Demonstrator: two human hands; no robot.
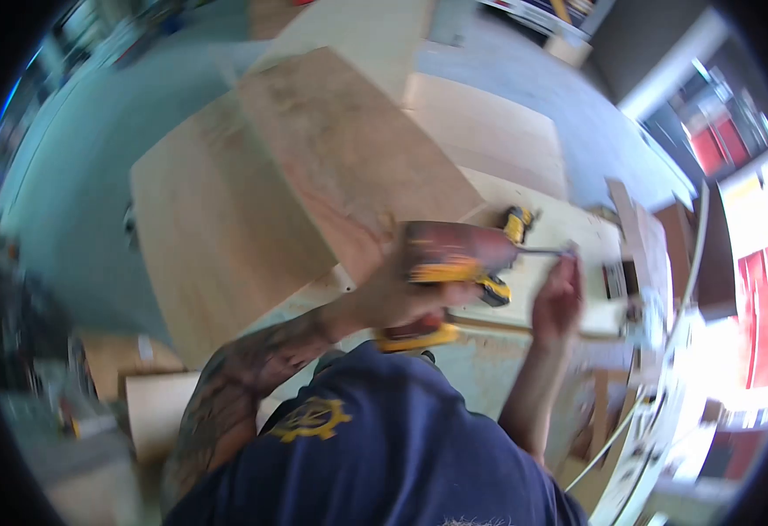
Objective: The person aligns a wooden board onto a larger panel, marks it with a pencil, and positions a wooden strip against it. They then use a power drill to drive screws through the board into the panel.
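My left hand (pixel 423 298) is wrapped around the handle of a red, black and yellow cordless drill (pixel 458 247), held level above the worktop. A long thin bit (pixel 542 252) points right from its chuck. At the bit's far end, the fingers of my right hand (pixel 561 285) are pinched together. Motion blur hides whether they grip the bit's tip or a small piece on it. Behind the held drill, a second yellow and black power tool (pixel 517 223) lies on the pale board (pixel 577 215), partly covered.
Large plywood panels (pixel 357 149) lie overlapping ahead and to the left. A small dark box (pixel 616 280) sits on the board's right side. Offcuts and a pale hose or cable (pixel 700 245) are at the right. Wood pieces (pixel 160 403) stand at the lower left.
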